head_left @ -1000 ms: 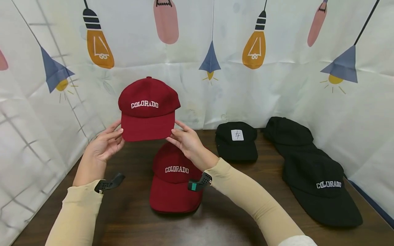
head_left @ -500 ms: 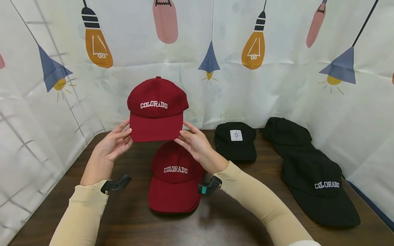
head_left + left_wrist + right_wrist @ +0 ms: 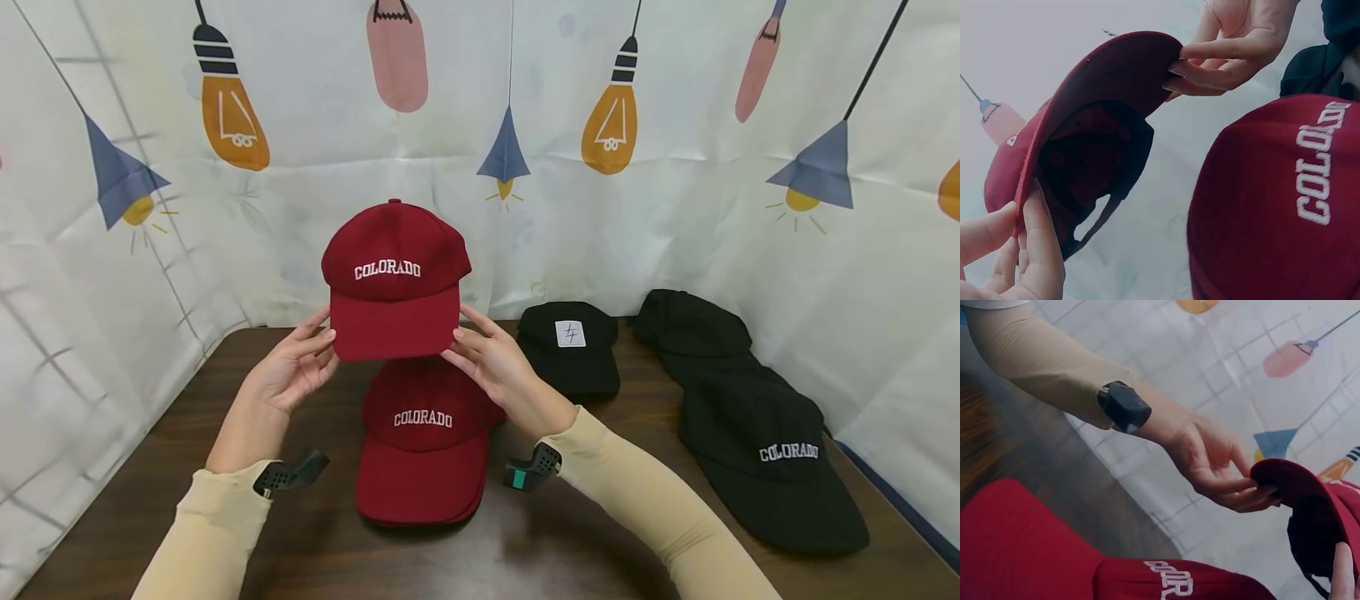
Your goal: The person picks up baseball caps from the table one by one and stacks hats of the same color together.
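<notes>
Red cap (image 3: pixel 392 287) aloft between opposed grips (image 3: pixel 291 368) (image 3: pixel 493 364)

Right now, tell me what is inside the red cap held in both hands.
In the left wrist view, the red cap shows a dark interior and a back strap; no separate object appears. Its brim and shadow hide the rest.

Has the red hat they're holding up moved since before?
Yes, the held red cap moved rightward in the head view, closer to the middle blue lamp printed on the cloth.
</notes>
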